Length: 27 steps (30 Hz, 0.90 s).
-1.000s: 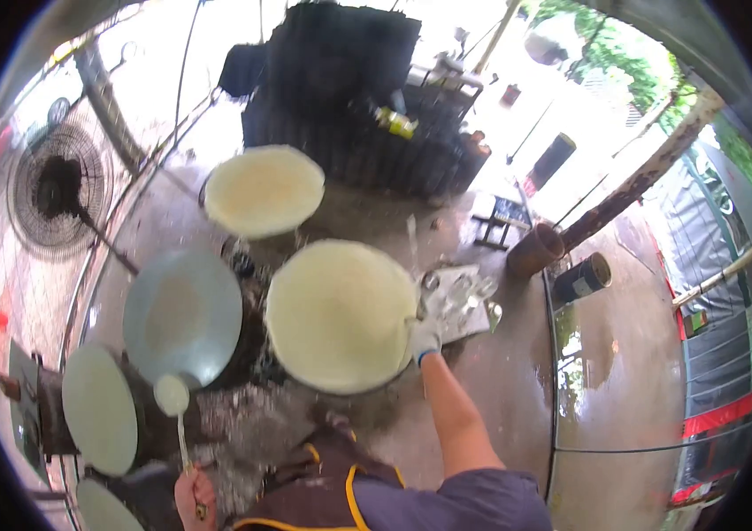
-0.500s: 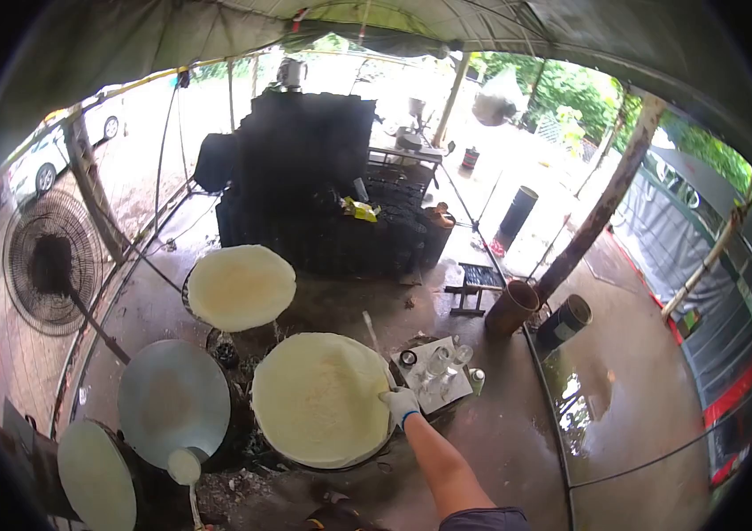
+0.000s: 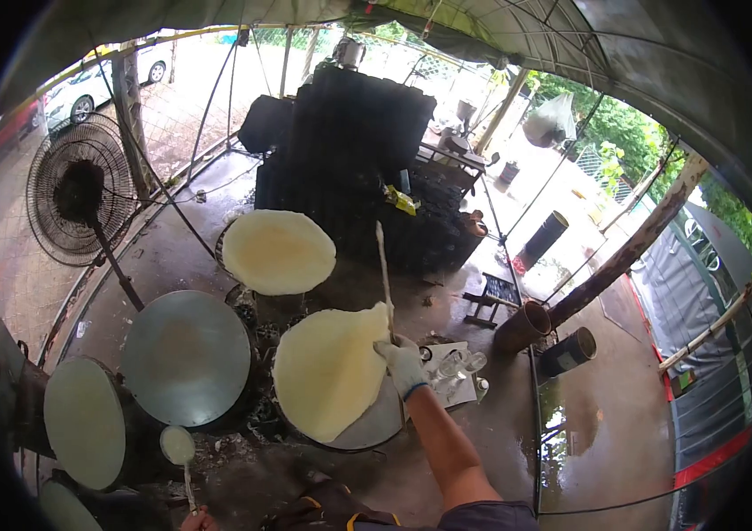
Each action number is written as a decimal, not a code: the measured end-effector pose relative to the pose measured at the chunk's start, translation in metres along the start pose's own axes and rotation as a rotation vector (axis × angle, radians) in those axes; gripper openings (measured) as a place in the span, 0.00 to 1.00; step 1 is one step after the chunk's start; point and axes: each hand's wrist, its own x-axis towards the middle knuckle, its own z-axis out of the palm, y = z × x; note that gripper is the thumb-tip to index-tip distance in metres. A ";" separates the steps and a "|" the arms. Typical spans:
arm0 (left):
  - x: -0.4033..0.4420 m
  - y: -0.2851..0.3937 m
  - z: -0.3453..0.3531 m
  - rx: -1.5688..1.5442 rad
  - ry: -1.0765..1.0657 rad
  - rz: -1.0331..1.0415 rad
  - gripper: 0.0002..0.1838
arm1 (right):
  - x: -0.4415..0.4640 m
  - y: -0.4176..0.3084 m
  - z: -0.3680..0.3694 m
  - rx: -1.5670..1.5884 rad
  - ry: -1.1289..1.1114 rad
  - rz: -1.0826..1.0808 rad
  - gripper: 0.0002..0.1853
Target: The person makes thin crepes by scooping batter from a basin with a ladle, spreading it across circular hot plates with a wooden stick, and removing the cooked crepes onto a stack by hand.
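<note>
My right hand [image 3: 403, 363], gloved in white, has its fingers closed around the near end of a long stick [image 3: 383, 270]; whether they also pinch the pale round sheet [image 3: 327, 372] beside it, I cannot tell. That sheet looks partly freed: bare metal shows along the lower right of its griddle [image 3: 374, 430], while the rest remains covered. At the bottom edge, my left hand's [image 3: 199, 520] fingers wrap the handle of a ladle [image 3: 178, 445]. A farther sheet [image 3: 279, 252] lies unlifted; the neighbouring pan [image 3: 186, 358] holds none.
</note>
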 end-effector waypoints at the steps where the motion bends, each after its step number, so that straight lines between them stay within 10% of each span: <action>1: 0.000 -0.001 -0.004 -0.018 0.009 -0.010 0.17 | -0.007 -0.013 0.011 -0.018 -0.033 -0.051 0.18; 10: -0.024 0.002 -0.011 -0.071 -0.002 0.030 0.17 | -0.108 -0.144 0.077 -0.699 -0.217 -0.287 0.20; 17: -0.020 -0.006 -0.036 -0.176 0.012 -0.083 0.17 | -0.055 -0.193 0.080 -0.370 -0.577 -0.222 0.19; 23: -0.048 -0.007 0.006 -0.183 0.145 0.222 0.17 | 0.074 -0.146 0.147 -0.304 -0.712 0.079 0.21; 27: -0.055 -0.004 0.039 -0.289 0.262 0.292 0.19 | 0.167 -0.202 0.182 -0.996 -0.460 -0.716 0.21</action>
